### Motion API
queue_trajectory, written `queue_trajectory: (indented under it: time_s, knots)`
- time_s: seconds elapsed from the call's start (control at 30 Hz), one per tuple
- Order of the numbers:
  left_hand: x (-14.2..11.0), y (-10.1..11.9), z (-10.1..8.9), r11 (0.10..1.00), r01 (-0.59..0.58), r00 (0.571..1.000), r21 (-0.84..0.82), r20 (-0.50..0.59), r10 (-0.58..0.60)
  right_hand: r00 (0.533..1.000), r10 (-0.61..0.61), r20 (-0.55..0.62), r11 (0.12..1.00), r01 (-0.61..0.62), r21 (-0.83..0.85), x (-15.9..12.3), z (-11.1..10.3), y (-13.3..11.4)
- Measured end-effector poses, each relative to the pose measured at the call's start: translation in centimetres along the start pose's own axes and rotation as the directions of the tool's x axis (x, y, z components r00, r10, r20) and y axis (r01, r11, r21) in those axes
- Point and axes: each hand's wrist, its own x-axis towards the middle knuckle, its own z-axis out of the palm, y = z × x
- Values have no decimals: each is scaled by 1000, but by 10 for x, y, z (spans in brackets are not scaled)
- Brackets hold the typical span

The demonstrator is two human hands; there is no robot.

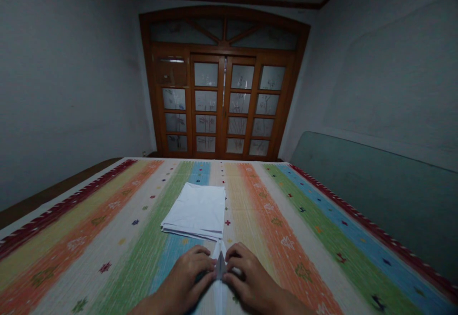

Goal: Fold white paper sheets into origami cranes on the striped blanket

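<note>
Okay, left hand (189,277) and right hand (248,274) are pinching in from both sides, fingers together and clamped on a folded white paper (219,269) between them, keeping pressure even along the crease, with a white stack (195,212) just past the fingertips on a striped woven cover (118,267).

Frosted-glass wooden doors (224,100) stand between dim grey walls (67,81).

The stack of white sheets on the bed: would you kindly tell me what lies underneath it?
The stack of white sheets rests on the striped bedspread, whose green and blue stripes show around its edges. The patch of bedspread directly beneath is covered, so its pattern cannot be seen.
</note>
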Motion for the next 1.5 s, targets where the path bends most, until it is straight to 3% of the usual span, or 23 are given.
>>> queue_trajectory:
  time_s: [0.13,0.27,0.37,0.57,0.87,1.1,1.33,1.5]
  knots:
    - [-2,-4,9,989,138,986,-48,-88,-141,991,57,-119,998,-59,-16,3,8,3]
    - [-6,-7,16,977,178,970,-114,-146,-194,980,119,-162,991,-126,-33,5,12,1]
    - [-6,-3,14,989,149,981,7,-129,-147,967,162,-198,983,-175,-54,4,13,-3]
    - [-6,4,5,985,-63,997,159,-26,68,951,202,-232,963,-236,-130,3,13,-3]
    - [-8,1,10,956,35,997,292,-82,-11,927,294,-234,910,-346,-228,6,9,-2]
    - [-8,-4,12,951,-14,998,309,-57,33,923,290,-252,910,-347,-224,5,14,-3]
    - [-5,-2,13,917,-132,986,376,-50,162,894,375,-246,889,-422,-180,5,10,-15]
    - [-9,-5,18,903,-135,985,407,-46,168,895,381,-234,886,-425,-186,7,10,-14]
